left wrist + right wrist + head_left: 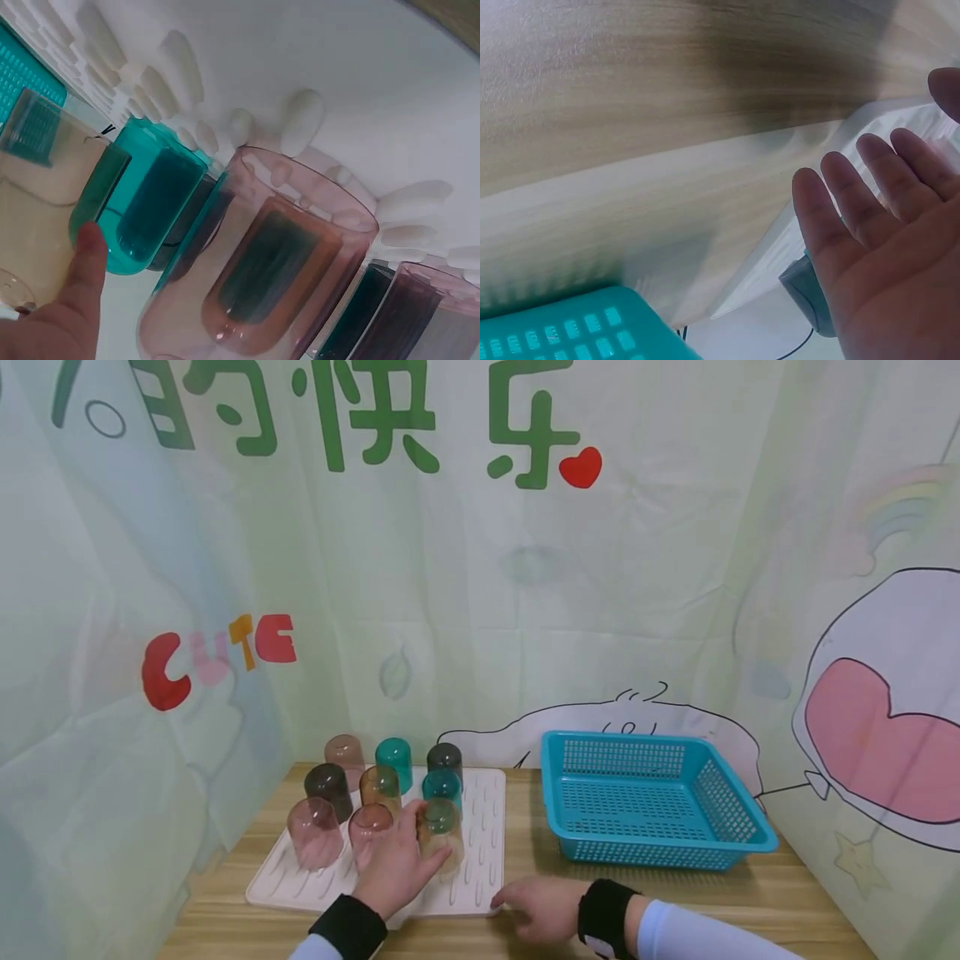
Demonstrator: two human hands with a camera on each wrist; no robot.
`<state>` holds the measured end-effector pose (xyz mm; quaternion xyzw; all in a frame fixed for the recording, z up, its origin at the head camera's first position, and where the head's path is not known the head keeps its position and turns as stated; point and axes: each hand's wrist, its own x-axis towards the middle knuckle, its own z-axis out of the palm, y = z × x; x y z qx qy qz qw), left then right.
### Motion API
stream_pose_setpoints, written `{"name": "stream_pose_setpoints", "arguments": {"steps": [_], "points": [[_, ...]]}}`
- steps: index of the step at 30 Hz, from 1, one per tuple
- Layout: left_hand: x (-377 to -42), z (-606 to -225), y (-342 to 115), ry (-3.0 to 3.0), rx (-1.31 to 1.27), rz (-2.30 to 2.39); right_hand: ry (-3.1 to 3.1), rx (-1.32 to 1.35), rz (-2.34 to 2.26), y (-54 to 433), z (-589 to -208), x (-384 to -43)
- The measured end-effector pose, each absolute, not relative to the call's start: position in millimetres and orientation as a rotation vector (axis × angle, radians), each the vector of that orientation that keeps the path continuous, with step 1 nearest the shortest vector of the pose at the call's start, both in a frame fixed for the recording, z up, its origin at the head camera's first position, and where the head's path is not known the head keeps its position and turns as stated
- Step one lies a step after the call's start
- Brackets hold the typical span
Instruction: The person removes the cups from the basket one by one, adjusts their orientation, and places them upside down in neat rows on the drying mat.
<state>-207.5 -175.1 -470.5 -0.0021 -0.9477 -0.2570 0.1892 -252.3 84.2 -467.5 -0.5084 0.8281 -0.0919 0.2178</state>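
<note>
Several upside-down tinted glasses stand in rows on a white ridged drying mat (483, 860). My left hand (397, 864) is at the front right glass, a pale yellow glass (441, 833), with thumb and fingers around it. In the left wrist view a fingertip touches that glass, beside a teal glass (154, 191) and a pink glass (176, 315). Just left of the left hand is a reddish glass (369, 827). My right hand (543, 906) is by the mat's front right corner, holding nothing; the right wrist view shows its fingers extended.
A blue perforated plastic basket (637, 852) stands right of the mat on the wooden table (795, 910). Other glasses include a front left pink glass (315, 839), a dark grey glass (328, 789) and an amber glass (380, 785). A printed curtain (637, 568) hangs behind.
</note>
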Motion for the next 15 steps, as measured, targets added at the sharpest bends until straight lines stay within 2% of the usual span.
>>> {"name": "stream_pose_setpoints", "arguments": {"steps": [15], "points": [[-206, -482, -174, -2.687, -0.077, -0.608, 2.251, -1.334, -0.252, 82, -470, -253]]}}
